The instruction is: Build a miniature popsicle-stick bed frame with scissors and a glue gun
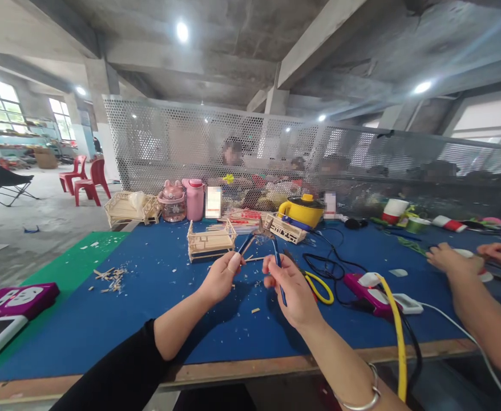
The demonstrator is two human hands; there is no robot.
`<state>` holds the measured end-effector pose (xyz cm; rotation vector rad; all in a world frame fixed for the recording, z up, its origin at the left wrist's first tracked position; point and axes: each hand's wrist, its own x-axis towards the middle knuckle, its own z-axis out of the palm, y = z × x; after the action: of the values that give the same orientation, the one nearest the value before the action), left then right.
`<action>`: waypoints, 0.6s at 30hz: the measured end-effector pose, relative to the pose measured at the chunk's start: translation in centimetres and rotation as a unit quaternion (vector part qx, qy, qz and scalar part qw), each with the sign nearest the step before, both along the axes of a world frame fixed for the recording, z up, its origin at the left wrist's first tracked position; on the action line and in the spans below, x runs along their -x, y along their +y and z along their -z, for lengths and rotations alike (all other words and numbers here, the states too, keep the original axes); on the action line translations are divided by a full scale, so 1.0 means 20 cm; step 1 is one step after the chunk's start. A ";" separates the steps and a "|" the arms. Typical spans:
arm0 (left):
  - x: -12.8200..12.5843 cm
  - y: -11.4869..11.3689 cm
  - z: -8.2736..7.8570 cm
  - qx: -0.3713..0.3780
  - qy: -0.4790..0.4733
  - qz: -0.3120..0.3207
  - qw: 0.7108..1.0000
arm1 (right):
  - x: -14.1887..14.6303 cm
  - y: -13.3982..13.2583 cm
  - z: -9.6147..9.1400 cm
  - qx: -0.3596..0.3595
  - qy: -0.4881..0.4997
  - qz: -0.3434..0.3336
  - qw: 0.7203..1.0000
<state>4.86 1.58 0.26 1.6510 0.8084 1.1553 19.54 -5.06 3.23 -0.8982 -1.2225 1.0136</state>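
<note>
A pair of pliers [264,228] with blue handles is held up above the blue table mat, its handles spread wide and its metal jaws pointing away from me. My left hand [221,278] pinches the end of the left handle between thumb and fingers. Around the right handle, my right hand [294,291] is closed, the handle's end sticking out below the fingers. Just behind my left hand stands a small wooden model bed [211,242] with railings. A little wood offcut [255,310] lies on the mat between my forearms, among pale chips.
Scissors with yellow handles [322,288] and a purple power strip [372,297] lie right of my hand. Behind stand a yellow pot [304,212], pink bottles [194,200] and another wooden model [131,209]. Wood scraps [112,278] lie left. Another person's hands [456,261] work at right.
</note>
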 end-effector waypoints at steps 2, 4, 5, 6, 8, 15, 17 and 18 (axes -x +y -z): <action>0.00 -0.01 0.01 -0.032 0.056 -0.017 0.998 | 0.03 0.00 0.03 0.037 0.038 -0.032 0.998; 0.00 -0.02 0.01 -0.068 0.126 -0.017 0.990 | 0.06 0.00 0.05 0.078 0.067 -0.084 0.991; 0.00 -0.03 0.00 -0.084 0.161 -0.014 0.983 | 0.07 0.01 0.07 0.092 0.075 -0.101 0.988; 0.00 -0.04 -0.01 -0.098 0.198 -0.013 0.975 | 0.08 0.01 0.08 0.098 0.082 -0.108 0.986; 0.01 -0.07 -0.03 -0.124 0.273 -0.012 0.954 | 0.06 0.03 0.10 0.099 0.104 -0.112 0.983; 0.11 -0.04 -0.10 -0.166 0.365 -0.073 0.913 | -0.16 0.01 0.08 0.035 0.173 -0.086 0.981; 0.13 0.00 -0.09 -0.151 0.315 -0.097 0.932 | -0.21 0.00 0.08 0.027 0.161 -0.082 0.983; 0.14 0.01 -0.08 -0.148 0.286 -0.097 0.942 | -0.23 0.00 0.09 0.025 0.150 -0.087 0.984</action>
<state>2.03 1.86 1.88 2.2502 1.2271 0.9638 24.14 -5.13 1.45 -0.6554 -1.0352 1.2759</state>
